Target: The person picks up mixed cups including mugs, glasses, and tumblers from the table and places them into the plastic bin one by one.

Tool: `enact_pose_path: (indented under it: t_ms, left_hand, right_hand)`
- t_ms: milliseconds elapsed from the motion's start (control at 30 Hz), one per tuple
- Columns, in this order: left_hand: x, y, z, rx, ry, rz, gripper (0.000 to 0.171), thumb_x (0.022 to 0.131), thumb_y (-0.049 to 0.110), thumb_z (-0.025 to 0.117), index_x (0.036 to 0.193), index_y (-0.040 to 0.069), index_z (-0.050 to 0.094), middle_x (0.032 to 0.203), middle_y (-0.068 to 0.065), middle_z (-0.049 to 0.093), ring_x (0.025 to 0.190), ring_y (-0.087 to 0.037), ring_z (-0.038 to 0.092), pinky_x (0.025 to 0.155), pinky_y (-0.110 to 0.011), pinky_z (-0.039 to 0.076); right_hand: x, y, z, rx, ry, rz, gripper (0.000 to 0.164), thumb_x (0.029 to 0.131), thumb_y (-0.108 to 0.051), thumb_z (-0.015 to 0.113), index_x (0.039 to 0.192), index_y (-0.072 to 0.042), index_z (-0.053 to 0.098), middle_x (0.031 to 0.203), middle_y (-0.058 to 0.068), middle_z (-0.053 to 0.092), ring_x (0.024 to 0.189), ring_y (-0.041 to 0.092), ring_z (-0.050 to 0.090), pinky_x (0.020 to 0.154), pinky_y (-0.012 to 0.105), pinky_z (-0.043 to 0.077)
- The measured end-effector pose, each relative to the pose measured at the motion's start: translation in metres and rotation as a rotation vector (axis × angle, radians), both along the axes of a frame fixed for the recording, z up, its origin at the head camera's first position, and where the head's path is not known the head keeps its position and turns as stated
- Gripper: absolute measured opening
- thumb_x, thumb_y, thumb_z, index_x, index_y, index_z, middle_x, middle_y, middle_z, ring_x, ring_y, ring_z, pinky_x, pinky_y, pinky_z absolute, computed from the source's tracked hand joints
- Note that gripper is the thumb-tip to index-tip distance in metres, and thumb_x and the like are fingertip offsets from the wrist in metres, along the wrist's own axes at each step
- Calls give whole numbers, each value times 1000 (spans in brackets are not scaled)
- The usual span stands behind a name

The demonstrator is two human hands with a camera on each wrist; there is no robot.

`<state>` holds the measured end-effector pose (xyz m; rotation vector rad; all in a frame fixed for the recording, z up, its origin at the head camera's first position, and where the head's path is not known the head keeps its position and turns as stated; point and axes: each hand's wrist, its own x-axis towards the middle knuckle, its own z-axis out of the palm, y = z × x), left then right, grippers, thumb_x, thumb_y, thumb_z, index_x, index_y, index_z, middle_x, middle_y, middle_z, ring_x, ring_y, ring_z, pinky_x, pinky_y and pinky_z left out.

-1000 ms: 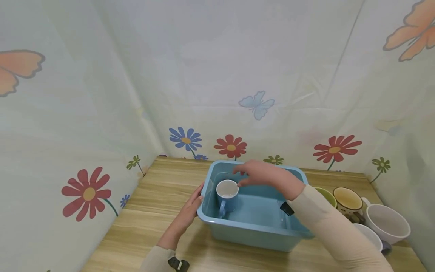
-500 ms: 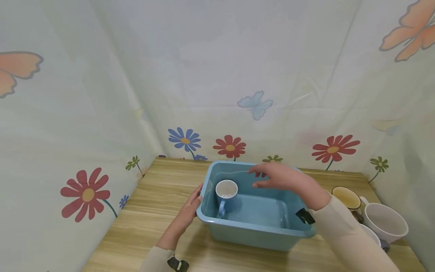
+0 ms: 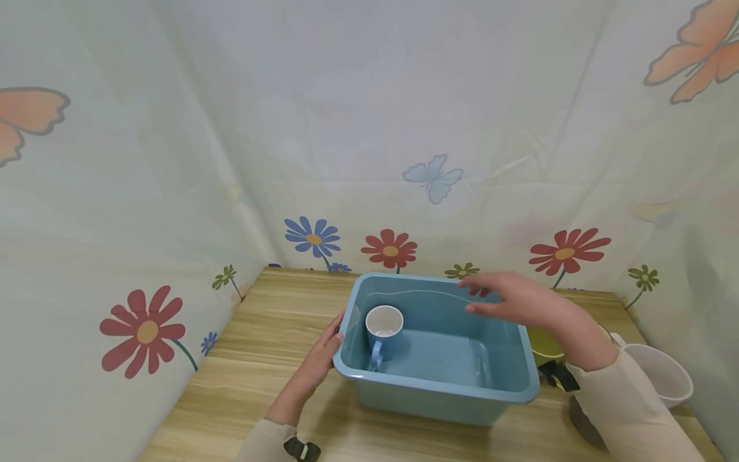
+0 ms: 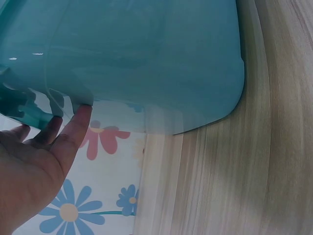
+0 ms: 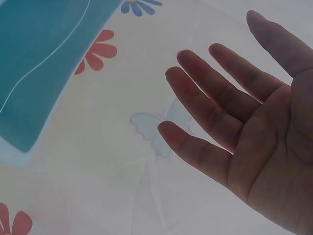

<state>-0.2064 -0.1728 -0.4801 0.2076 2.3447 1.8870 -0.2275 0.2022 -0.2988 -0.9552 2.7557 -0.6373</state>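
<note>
A light blue plastic basin (image 3: 427,405) stands on the wooden table. Inside it, at the left end, a blue mug (image 3: 383,328) with a white interior stands upright, handle toward the front. My left hand (image 3: 319,360) lies along the basin's left side, just under the rim. In the left wrist view its extended fingers (image 4: 73,132) touch the outer wall. My right hand (image 3: 522,300) hovers over the basin's back right corner. In the right wrist view, that hand (image 5: 254,132) has spread fingers and a bare palm.
Right of the basin are a yellow-green cup (image 3: 545,343) and a large white cup (image 3: 661,372). A dark grey rounded object (image 3: 584,420) is partly covered by the right sleeve. Behind the table (image 3: 277,314) hangs a flower-printed curtain (image 3: 346,128).
My right hand has moved right, away from the blue mug, to the basin's back right corner. The left hand, basin and blue mug keep their places.
</note>
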Motion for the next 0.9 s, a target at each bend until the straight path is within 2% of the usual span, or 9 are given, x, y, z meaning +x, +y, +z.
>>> enact_pose_path:
  t_ms: [300,467,533,700,900]
  left_hand:
    - [-2,0,1,-31,3,-16,58,111,31,34,164,12,22,169,-23,23,146,-54,38,107,-64,48]
    - [-2,0,0,-17,11,-18,58,110,28,34,164,10,22,169,-25,22,146,-54,38,107,-63,48]
    - [-2,0,0,-11,4,-8,57,110,28,35,164,11,23,169,-24,23,146,-54,39,106,-63,49]
    - [0,0,-1,4,1,4,58,109,28,37,163,11,25,168,-24,25,145,-53,40,105,-62,51]
    - [0,0,0,-9,-1,2,58,110,28,35,163,11,24,169,-24,24,145,-53,40,105,-63,50]
  right_hand:
    - [12,26,2,-7,54,-67,56,93,-34,74,137,-3,61,123,11,73,107,27,69,89,49,59]
    - [18,41,0,-43,58,-106,53,93,-31,74,137,-4,62,127,15,71,108,29,68,88,51,59]
    - [19,48,-2,-58,56,-113,52,93,-30,73,137,-4,62,127,16,71,107,29,68,86,50,59]
    - [23,61,-8,-56,75,-133,48,94,-29,73,135,-5,63,124,12,73,105,25,69,82,42,59]
    - [28,73,-19,-67,88,-164,47,94,-28,73,134,-6,64,120,12,74,101,26,69,80,44,59]
